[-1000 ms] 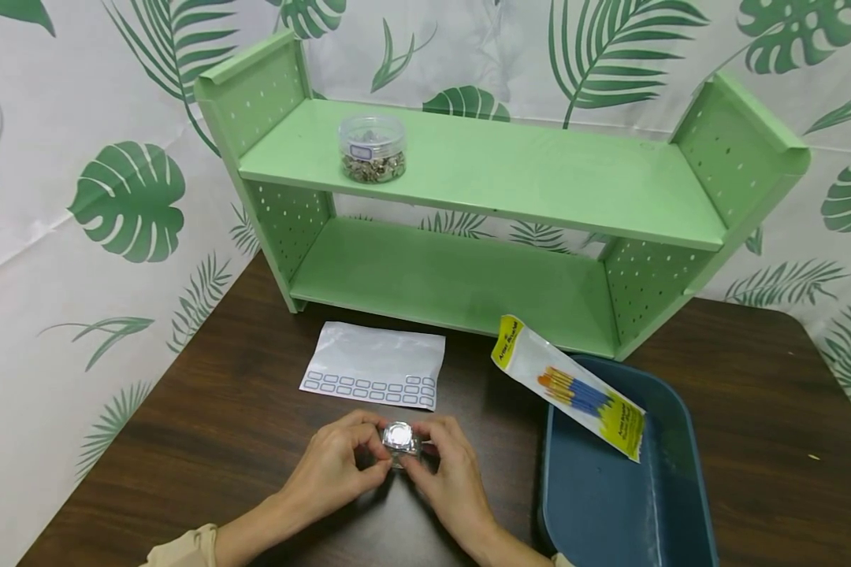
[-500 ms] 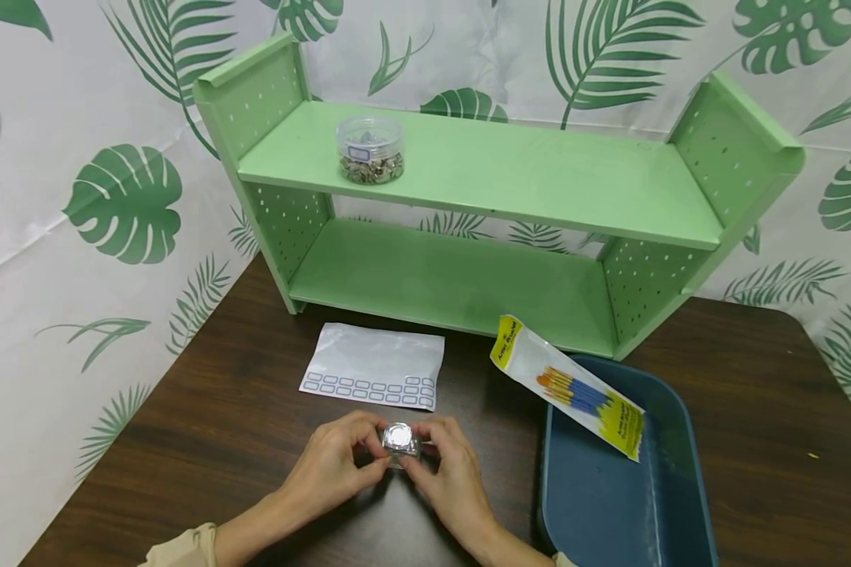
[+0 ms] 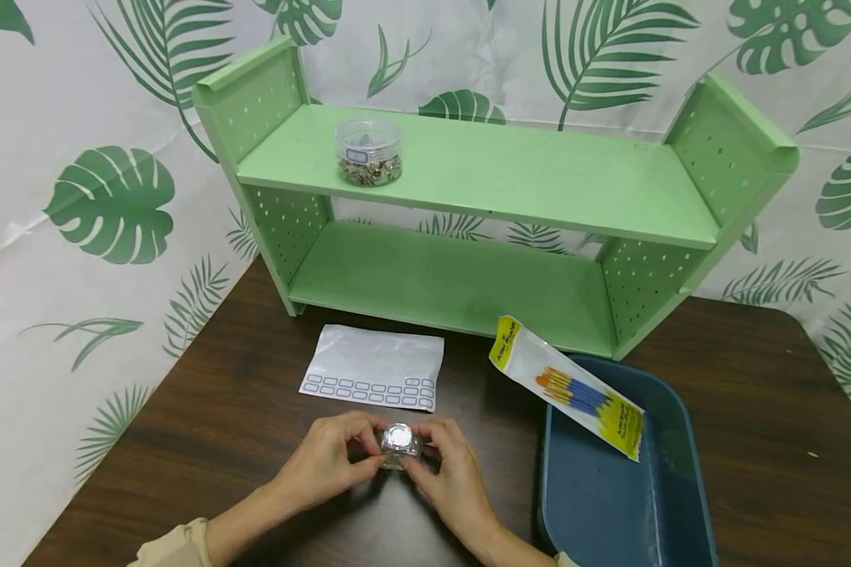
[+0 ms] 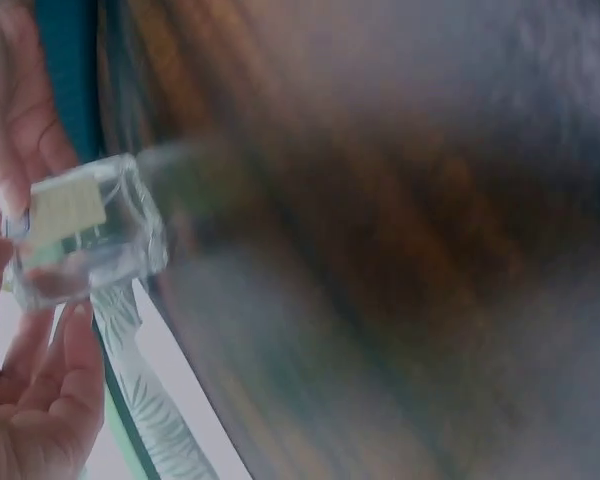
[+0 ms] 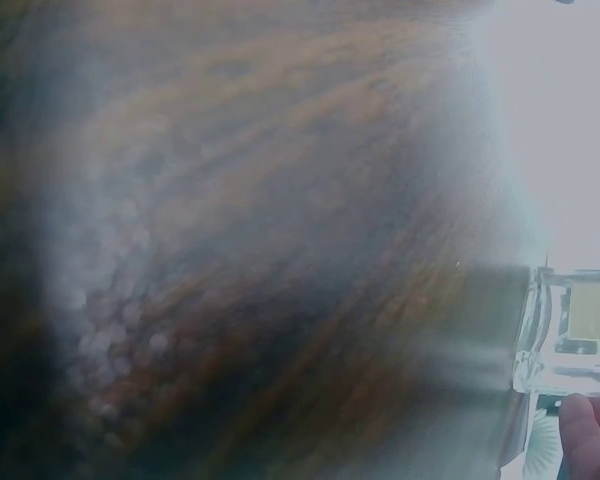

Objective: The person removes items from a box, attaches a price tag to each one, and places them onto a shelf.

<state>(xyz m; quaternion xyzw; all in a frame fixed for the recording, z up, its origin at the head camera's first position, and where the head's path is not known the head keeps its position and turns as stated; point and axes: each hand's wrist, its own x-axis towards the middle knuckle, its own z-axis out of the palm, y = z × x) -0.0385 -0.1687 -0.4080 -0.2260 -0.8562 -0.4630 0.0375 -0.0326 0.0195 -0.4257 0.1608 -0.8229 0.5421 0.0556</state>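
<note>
A small clear glass bottle with a shiny silver cap stands between my two hands, just above or on the dark table. My left hand pinches it from the left, and my right hand grips its other side with thumb and fingers. In the left wrist view the squarish bottle has a yellowish patch on one face. A small bluish patch shows under a fingertip there; whether it is a label is unclear. Only part of the bottle enters the right wrist view, at its right edge.
Beyond my hands lies a white label sheet with blue-outlined labels. A blue tray sits at right, with a paintbrush packet across its edge. Behind stands a green two-tier shelf bearing a clear jar of small metallic pieces.
The left thumb and fingers have shifted slightly on the bottle. The right hand holds almost still. The view has drifted a little.
</note>
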